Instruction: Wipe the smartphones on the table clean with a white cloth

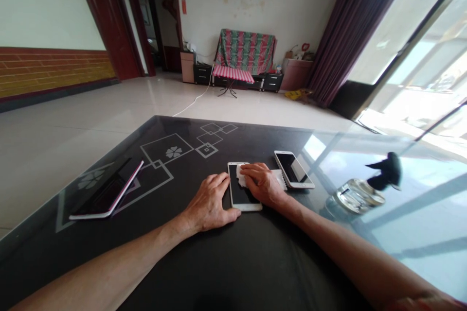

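A white-framed phone with a dark screen lies flat on the black table. Along its left side rests my left hand, thumb at the lower left corner and fingers against the upper left edge, gripping its side. My right hand presses a white tissue onto the upper part of the screen; part of the tissue sticks out to the right of the hand. Just beyond, a second white phone lies face up, seemingly on top of something thin.
A clear spray bottle with a black nozzle is at the right. A dark tablet-like object with a white and pink edge lies at the left. Across the floor are a cloth-covered object and a small striped table.
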A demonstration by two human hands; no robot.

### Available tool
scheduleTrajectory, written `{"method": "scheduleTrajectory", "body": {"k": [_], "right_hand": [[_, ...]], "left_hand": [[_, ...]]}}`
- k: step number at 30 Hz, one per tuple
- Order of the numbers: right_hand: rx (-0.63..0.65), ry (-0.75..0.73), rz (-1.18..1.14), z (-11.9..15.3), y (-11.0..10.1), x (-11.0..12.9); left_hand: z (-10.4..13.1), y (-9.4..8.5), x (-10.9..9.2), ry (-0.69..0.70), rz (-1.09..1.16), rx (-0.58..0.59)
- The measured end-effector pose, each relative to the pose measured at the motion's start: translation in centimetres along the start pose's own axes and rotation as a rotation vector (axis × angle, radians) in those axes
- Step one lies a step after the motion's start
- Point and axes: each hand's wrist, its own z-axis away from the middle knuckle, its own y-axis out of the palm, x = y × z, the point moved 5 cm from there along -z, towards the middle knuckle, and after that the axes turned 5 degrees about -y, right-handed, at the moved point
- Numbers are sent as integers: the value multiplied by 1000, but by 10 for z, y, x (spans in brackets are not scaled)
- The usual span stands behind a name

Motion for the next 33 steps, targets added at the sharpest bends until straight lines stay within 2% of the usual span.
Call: {"method": "scheduleTrajectory", "body": {"k": [8,12,14,18,21,27,33], "right_hand": [[352,-97,45,4,-20,32],[442,-118,17,4,-24,36],[428,-137,18,4,-21,33],[305,-159,28,1,-13,19],[257,-163,-2,0,-7,9],[220,-116,7,-4,0,-9],[262,-107,51,-6,-10,-3]], "left_hand": [[0,-2,-2,4,26,-7],[-1,-1,-1,-12,0,15],[-1,-1,-2,-17,-6,18],[-1,-2,-4,-11,-4,20],[-1,-3,-5,-20,-16,37],[-1,-3,-4,-19,-32,48],[-1,-4,-4,-26,-5,45]]}}
